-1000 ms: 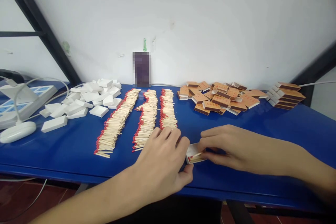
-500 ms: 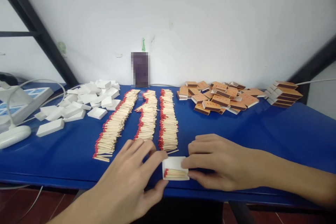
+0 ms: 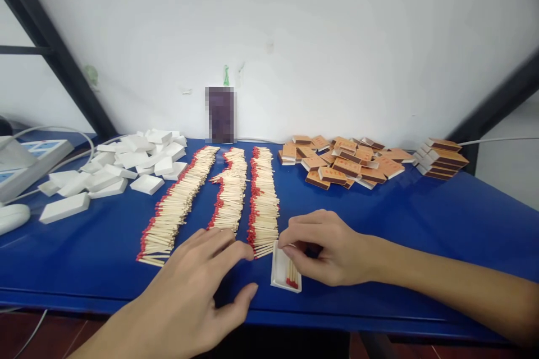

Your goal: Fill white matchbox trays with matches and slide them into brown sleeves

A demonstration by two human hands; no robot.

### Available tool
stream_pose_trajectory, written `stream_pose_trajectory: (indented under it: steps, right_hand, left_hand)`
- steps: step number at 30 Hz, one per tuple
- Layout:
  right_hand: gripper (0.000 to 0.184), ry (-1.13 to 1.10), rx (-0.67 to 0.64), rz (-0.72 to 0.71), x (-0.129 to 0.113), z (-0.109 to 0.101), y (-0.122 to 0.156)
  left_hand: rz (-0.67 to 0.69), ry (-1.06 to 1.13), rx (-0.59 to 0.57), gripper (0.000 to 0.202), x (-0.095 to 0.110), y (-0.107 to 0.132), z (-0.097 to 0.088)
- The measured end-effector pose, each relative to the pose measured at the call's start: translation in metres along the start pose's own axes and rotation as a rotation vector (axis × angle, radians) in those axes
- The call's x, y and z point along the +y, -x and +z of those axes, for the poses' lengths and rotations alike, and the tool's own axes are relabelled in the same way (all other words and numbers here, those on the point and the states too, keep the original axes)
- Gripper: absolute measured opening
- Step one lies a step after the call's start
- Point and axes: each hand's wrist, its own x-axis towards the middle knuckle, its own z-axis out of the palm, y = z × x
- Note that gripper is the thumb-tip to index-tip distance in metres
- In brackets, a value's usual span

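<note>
A white inner matchbox tray [image 3: 279, 270] lies near the table's front edge, its long side pointing away from me. Several red-headed matches [image 3: 293, 276] rest along its right side, heads toward me. My right hand [image 3: 332, 249] is over the tray's far end, closed in a pinch on it; the fingers hide part of the tray and of the matches. To the left, my left hand [image 3: 206, 283] is open and holds nothing, thumb and fingers apart. Its fingertips are close to the near end of the right-hand row of matches [image 3: 265, 207].
Two more match rows [image 3: 181, 207] [image 3: 229, 196] run toward the wall. White trays [image 3: 143, 157] are heaped at the left, orange matchbox sleeves [image 3: 345, 162] at the back right. Stacked matchboxes [image 3: 442, 158] stand farther right. A cable and a white device [image 3: 12, 219] lie far left.
The tray has been turned about a quarter turn, so its matches now point toward me. My left hand has let go of it and moved slightly left. My right hand has shifted to its far end.
</note>
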Motion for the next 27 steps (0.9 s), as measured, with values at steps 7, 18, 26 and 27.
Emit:
stream_pose_trajectory:
  steps: [7, 18, 26, 27]
  right_hand:
    - [0.057, 0.003, -0.275, 0.022, -0.001, -0.019, 0.003]
    - [0.024, 0.279, -0.187, -0.027, -0.01, 0.001, 0.004]
    - [0.031, 0.34, -0.257, 0.07, -0.022, 0.016, 0.006]
    - [0.034, 0.341, -0.262, 0.072, -0.021, 0.015, 0.006]
  left_hand:
    - [0.108, 0.065, -0.135, 0.015, -0.007, -0.001, -0.011]
    - [0.418, -0.022, -0.052, 0.03, -0.019, -0.005, -0.026]
    - [0.459, -0.082, 0.072, 0.031, -0.02, -0.004, -0.021]
    - [0.416, -0.088, 0.124, 0.03, -0.02, -0.002, -0.018]
